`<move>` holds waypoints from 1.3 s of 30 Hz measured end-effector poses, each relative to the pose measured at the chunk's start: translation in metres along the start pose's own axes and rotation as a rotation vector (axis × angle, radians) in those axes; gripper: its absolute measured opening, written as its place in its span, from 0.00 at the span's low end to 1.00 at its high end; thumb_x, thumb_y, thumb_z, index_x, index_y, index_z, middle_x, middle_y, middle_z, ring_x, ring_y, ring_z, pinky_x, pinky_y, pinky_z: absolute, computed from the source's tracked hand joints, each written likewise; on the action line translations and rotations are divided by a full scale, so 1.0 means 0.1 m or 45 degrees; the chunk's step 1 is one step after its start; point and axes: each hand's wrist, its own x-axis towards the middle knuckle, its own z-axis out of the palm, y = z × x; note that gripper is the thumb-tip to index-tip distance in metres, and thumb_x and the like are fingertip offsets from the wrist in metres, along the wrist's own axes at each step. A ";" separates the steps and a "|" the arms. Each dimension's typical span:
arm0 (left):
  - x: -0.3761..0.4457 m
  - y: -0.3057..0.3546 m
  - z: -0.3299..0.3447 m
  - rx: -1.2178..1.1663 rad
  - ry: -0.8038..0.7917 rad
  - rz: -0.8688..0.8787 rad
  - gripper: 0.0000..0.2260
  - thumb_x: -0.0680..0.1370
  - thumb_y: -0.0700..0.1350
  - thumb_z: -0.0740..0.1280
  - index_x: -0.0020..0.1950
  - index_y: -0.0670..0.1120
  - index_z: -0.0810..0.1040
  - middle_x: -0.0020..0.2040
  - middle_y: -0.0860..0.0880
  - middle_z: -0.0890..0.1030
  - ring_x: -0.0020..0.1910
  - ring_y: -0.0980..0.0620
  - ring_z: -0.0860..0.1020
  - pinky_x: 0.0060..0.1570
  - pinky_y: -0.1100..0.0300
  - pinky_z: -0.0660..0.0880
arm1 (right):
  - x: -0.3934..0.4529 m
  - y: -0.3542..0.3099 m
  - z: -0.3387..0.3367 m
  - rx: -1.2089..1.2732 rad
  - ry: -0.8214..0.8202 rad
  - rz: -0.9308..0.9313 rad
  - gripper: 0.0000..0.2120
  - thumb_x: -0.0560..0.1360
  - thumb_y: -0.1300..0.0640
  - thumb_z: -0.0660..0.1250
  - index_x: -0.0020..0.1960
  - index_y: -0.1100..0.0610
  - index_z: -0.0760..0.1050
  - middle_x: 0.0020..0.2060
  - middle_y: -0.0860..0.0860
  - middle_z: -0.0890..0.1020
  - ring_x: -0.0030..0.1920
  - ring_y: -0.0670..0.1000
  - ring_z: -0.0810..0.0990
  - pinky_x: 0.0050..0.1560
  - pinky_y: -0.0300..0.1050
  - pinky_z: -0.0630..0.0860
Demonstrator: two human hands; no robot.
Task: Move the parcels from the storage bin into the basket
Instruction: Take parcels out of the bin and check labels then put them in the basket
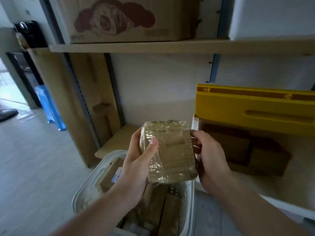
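Both hands clamp a brown cardboard parcel wrapped in glossy clear tape (167, 150): the left hand (138, 166) at nine o'clock, the right hand (207, 157) at three. It hangs above the white perforated plastic basket (88, 183). It looks stiff, light and slippery; opposite edges suit gripping.

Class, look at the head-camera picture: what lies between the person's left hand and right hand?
A tape-wrapped brown parcel fills the stretch: the left hand grips its left side, the right hand its right. It hangs above the white basket. The head view shows this.
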 end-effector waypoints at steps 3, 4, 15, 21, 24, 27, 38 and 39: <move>-0.02 0.03 -0.26 0.002 0.091 0.001 0.19 0.77 0.51 0.65 0.68 0.59 0.73 0.55 0.51 0.85 0.52 0.50 0.85 0.51 0.40 0.82 | 0.03 0.14 0.24 -0.142 -0.071 -0.005 0.11 0.81 0.53 0.64 0.56 0.57 0.81 0.46 0.53 0.86 0.45 0.50 0.86 0.39 0.46 0.80; -0.01 0.03 -0.33 0.007 0.114 0.006 0.19 0.77 0.51 0.64 0.68 0.58 0.73 0.55 0.51 0.85 0.52 0.50 0.85 0.50 0.40 0.82 | 0.05 0.20 0.31 -0.176 -0.095 0.012 0.12 0.80 0.50 0.64 0.58 0.55 0.81 0.49 0.53 0.86 0.49 0.51 0.86 0.42 0.47 0.81; 0.34 -0.11 -0.47 0.082 0.095 -0.076 0.18 0.74 0.57 0.65 0.64 0.57 0.76 0.51 0.55 0.87 0.50 0.54 0.86 0.52 0.45 0.82 | 0.24 0.37 0.37 -0.168 -0.232 0.231 0.25 0.80 0.33 0.56 0.61 0.46 0.82 0.54 0.50 0.87 0.56 0.54 0.85 0.64 0.59 0.78; 0.57 -0.26 -0.61 0.555 0.184 -0.133 0.21 0.75 0.68 0.55 0.64 0.61 0.67 0.60 0.55 0.78 0.59 0.52 0.79 0.59 0.45 0.79 | 0.33 0.35 0.28 -0.340 -0.172 -0.007 0.14 0.82 0.46 0.62 0.62 0.48 0.81 0.53 0.47 0.87 0.55 0.50 0.85 0.61 0.55 0.80; 0.62 -0.29 -0.65 0.504 0.247 -0.206 0.17 0.80 0.64 0.57 0.68 0.66 0.60 0.62 0.53 0.76 0.59 0.48 0.80 0.53 0.45 0.81 | 0.33 0.37 0.27 -0.418 -0.191 -0.094 0.12 0.84 0.54 0.60 0.55 0.44 0.82 0.46 0.40 0.86 0.49 0.41 0.85 0.49 0.42 0.83; 0.62 -0.30 -0.69 0.129 0.109 -0.314 0.30 0.72 0.72 0.65 0.68 0.59 0.66 0.61 0.47 0.81 0.58 0.46 0.83 0.56 0.42 0.81 | 0.34 0.38 0.29 -0.506 -0.258 -0.169 0.14 0.84 0.58 0.59 0.57 0.45 0.81 0.46 0.40 0.86 0.49 0.40 0.84 0.39 0.38 0.81; 0.62 -0.37 -0.65 -0.162 0.115 -0.234 0.29 0.69 0.55 0.74 0.68 0.53 0.68 0.51 0.48 0.87 0.52 0.46 0.86 0.56 0.40 0.80 | 0.48 0.51 0.34 -0.475 -0.354 0.013 0.12 0.85 0.51 0.59 0.58 0.49 0.81 0.49 0.48 0.87 0.52 0.47 0.86 0.45 0.41 0.80; 0.62 -0.37 -0.65 -0.136 0.119 -0.199 0.29 0.69 0.54 0.74 0.68 0.55 0.68 0.50 0.49 0.87 0.52 0.46 0.86 0.56 0.40 0.80 | 0.48 0.52 0.34 -0.468 -0.369 0.042 0.13 0.85 0.50 0.58 0.59 0.49 0.81 0.50 0.48 0.87 0.53 0.48 0.85 0.48 0.43 0.80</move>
